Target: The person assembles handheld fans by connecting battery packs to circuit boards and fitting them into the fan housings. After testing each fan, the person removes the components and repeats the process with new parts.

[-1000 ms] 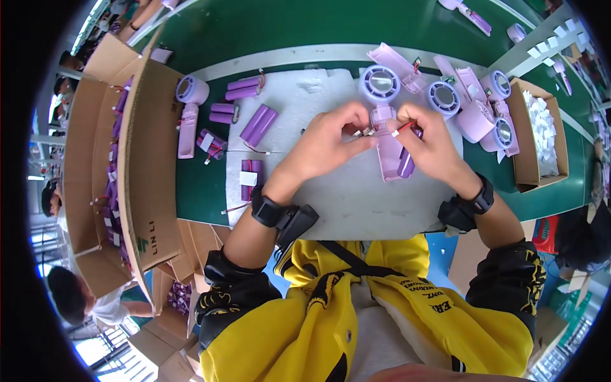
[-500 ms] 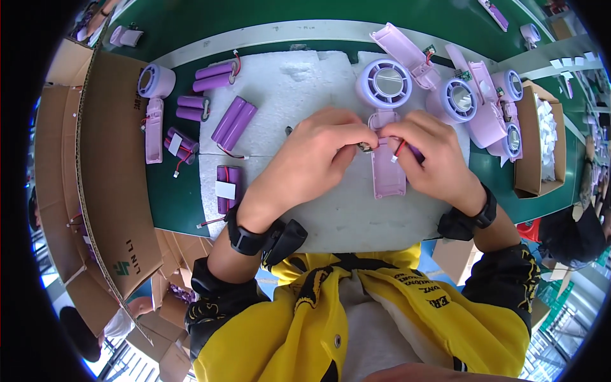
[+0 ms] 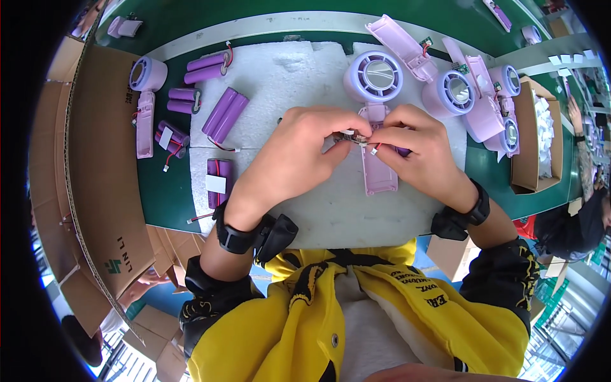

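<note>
My left hand (image 3: 309, 148) is closed, pinching a small circuit board (image 3: 349, 135) between thumb and fingertips. Close against it, my right hand (image 3: 423, 145) is curled round a purple battery pack (image 3: 403, 151), mostly hidden by the fingers. A short red lead with a white plug (image 3: 374, 151) sticks out from under the right fingertips, beside the board. Whether the plug touches the board is hard to make out. Beneath both hands lies an open pink handle shell (image 3: 380, 175), joined to a round lilac fan head (image 3: 373, 76) beyond them.
Several purple battery packs (image 3: 225, 114) lie on the white foam sheet (image 3: 280, 70) and green table to the left. More fan heads (image 3: 449, 95) and pink shells stand at right, before a carton of white pieces (image 3: 538, 181). A tall cardboard box (image 3: 114, 159) borders the left.
The circuit board has turned and shows more between my fingertips. The white plug now sits nearer to it. The whole view has shifted slightly, moving the table things a little left and up.
</note>
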### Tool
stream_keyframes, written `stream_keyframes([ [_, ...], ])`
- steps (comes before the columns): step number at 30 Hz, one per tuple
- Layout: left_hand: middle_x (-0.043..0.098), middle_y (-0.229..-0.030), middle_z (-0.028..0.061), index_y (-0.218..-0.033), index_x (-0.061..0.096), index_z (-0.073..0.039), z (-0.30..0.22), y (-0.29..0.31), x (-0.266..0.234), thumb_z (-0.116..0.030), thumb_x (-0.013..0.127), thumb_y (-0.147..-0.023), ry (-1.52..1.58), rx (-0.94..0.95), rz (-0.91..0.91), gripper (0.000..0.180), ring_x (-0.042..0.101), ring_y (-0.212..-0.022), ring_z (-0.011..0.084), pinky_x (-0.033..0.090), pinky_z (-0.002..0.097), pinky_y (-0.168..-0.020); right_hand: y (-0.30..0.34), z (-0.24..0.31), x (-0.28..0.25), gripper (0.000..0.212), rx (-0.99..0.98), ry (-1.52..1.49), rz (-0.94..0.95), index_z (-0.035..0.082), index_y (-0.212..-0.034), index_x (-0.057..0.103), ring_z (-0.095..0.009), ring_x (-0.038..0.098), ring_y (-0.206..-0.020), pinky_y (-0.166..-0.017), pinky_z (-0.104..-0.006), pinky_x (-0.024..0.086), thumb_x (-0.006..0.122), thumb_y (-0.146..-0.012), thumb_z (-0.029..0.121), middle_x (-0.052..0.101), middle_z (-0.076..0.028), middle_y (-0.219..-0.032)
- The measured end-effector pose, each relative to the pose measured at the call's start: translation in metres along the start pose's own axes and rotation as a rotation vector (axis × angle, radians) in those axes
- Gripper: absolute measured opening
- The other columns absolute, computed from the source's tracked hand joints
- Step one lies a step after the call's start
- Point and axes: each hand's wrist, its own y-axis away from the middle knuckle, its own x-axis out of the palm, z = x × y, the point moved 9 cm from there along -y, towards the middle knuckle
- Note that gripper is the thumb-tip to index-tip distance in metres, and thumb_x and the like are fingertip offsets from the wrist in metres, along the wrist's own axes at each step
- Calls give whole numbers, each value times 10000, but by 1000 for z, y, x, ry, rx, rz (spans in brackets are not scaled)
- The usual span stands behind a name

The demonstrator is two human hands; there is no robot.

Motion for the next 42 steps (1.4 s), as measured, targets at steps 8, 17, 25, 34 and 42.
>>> stream_keyframes([
  [8, 647, -906, 111, -1002, 679, -65, 10, 3, 1, 86, 621, -756, -75, -118, 112, 294, 635, -751, 254, 515, 324, -695, -2, 7, 1, 204, -44, 82, 25, 37, -874, 706, -226, 596, -728, -590, -319, 478, 748, -687, -33, 588, -77, -850],
  [17, 639, -912, 86, -953, 671, -58, 4, -1, 1, 59, 673, -753, 92, 12, -26, 232, 631, -770, 205, 509, 295, -686, -2, -1, 2, 223, 64, -40, 10, 12, -963, 681, -233, 599, -725, -605, -315, 483, 669, -752, -58, 594, -93, -871],
  [25, 647, -902, 76, -942, 666, -40, 3, 0, 2, -3, 739, -770, 134, -20, 28, 190, 634, -766, 190, 512, 298, -669, 1, 5, -9, 189, -33, -60, -127, -19, -951, 693, -201, 619, -702, -581, -289, 482, 675, -768, -62, 618, -100, -892],
  [34, 628, -773, 75, -851, 669, -9, -4, -2, -1, -166, 740, -862, 11, 46, -61, 173, 568, -617, 190, 466, 309, -576, 0, 13, -8, 209, -56, -12, -142, -10, -946, 693, -206, 622, -685, -578, -294, 489, 706, -745, -65, 599, -100, -876],
  [42, 583, -709, 62, -845, 661, 20, 19, 2, 6, -225, 658, -944, 127, -120, -42, 264, 488, -589, 125, 391, 291, -525, 7, 7, -10, 169, 124, 41, -132, 7, -935, 680, -233, 622, -779, -642, -325, 501, 707, -775, -41, 575, -115, -976],
])
